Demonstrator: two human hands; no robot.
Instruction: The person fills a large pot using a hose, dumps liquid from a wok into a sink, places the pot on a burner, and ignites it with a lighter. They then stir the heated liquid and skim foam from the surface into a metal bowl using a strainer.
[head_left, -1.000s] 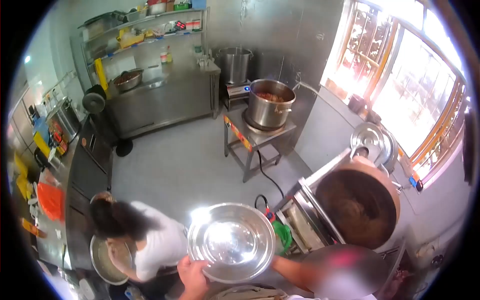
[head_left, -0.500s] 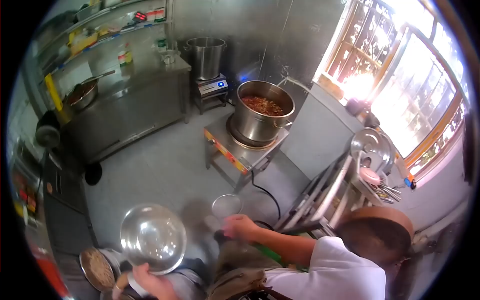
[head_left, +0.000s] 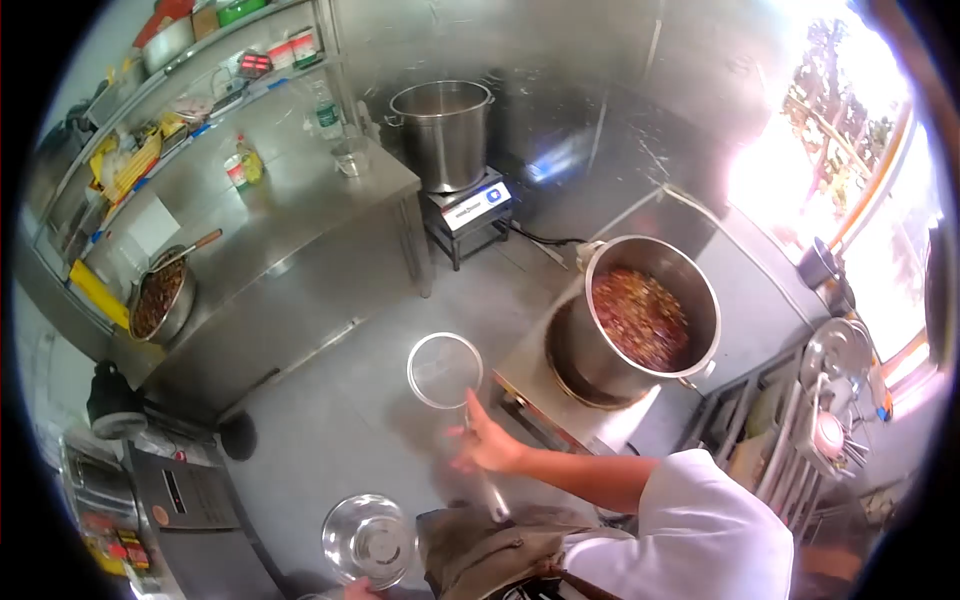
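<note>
My right hand (head_left: 487, 445) is closed around the handle of a round, fine-mesh strainer (head_left: 445, 372). The strainer's hoop is held out over the floor, left of the stove, and the handle's end points back toward my apron. Low in the view, my left hand (head_left: 360, 588) grips the rim of a shiny metal bowl (head_left: 368, 540); most of this hand is cut off by the frame's edge. To the right of the strainer stands a large steel pot (head_left: 710, 318) of reddish-brown food with many small pieces (head_left: 640, 315).
The pot sits on a low stove (head_left: 515, 365). Behind it, another tall pot (head_left: 440, 150) stands on an induction cooker (head_left: 475, 205). A steel counter (head_left: 300, 195) on the left carries a pan (head_left: 165, 295), bottles and a clear cup (head_left: 350, 157). A rack (head_left: 765, 415) stands on the right.
The view has swung, so the pot appears lower and further right. My right hand holds the strainer further out. The bowl appears lower and further right, still in my left hand.
</note>
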